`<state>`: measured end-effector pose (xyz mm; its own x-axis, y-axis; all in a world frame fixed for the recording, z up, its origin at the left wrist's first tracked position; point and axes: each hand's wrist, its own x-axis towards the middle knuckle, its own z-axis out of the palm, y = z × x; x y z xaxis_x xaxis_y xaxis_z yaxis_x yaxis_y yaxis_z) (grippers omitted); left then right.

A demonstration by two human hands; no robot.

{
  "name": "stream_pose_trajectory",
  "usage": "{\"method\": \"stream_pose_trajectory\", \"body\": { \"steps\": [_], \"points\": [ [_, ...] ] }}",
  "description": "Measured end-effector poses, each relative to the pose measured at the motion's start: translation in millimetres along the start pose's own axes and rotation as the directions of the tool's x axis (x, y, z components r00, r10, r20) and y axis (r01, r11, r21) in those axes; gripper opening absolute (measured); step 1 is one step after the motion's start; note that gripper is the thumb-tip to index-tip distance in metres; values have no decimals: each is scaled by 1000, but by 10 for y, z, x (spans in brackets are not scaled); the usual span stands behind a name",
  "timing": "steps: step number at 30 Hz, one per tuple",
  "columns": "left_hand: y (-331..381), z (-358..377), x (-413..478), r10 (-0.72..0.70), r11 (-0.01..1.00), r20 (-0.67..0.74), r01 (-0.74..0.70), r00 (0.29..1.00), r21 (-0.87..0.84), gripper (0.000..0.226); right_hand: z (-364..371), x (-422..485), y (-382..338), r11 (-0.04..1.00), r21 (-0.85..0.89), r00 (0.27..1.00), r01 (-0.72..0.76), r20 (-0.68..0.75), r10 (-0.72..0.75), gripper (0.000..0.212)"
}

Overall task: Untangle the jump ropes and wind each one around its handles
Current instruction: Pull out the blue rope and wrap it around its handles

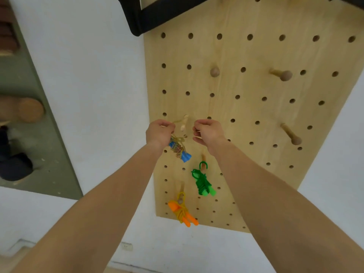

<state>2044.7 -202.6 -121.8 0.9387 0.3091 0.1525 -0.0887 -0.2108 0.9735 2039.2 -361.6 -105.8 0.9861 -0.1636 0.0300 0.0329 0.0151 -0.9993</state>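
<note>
Two bare hands work at a wooden pegboard (pixel 256 115), the left hand (pixel 160 133) pinching the cord of a wound blue-handled jump rope (pixel 180 149) beside a peg (pixel 184 123), the right hand (pixel 208 133) curled, its hold unclear, above the hung green bundle (pixel 202 182) and orange bundle (pixel 183 211).

A single camera worn on the person's head gave the only view. It faced a wooden pegboard (pixel 256 115) on a white wall (pixel 88 75) and tipped downward, so the board's upper rows stood wide and near while its lower edge shrank toward the floor. Both bare forearms reached in from the bottom corners. The left hand (pixel 160 133) and right hand (pixel 208 133) met near the centre, close to the board, the left gripping a blue-handled jump rope (pixel 180 149). The wide lens splayed the board's sides outward and caught a grey-green panel (pixel 39 134) at the left edge.
</note>
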Motion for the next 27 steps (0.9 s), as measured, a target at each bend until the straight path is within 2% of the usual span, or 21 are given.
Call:
{"method": "stream_pose_trajectory", "body": {
  "steps": [3,7,14,20,27],
  "points": [
    [-101,95,123,14,993,5,-15,1000,113,15,60,125,88,999,-36,1000,10,11,-9,13],
    [-197,184,112,24,985,68,-35,997,170,18,124,152,191,995,-103,999,13,37,-9,13],
    [-101,52,-86,101,942,139,-140,985,305,34,49,5,131,959,-283,999,34,-16,-40,26],
    [10,-292,-449,102,827,277,-236,956,511,40,-197,-381,-42,848,-526,996,62,-16,-83,26],
    [79,-517,-1029,85,626,451,-399,889,670,40,-486,-1016,-221,624,-766,981,155,42,-192,35]
  ]
}}
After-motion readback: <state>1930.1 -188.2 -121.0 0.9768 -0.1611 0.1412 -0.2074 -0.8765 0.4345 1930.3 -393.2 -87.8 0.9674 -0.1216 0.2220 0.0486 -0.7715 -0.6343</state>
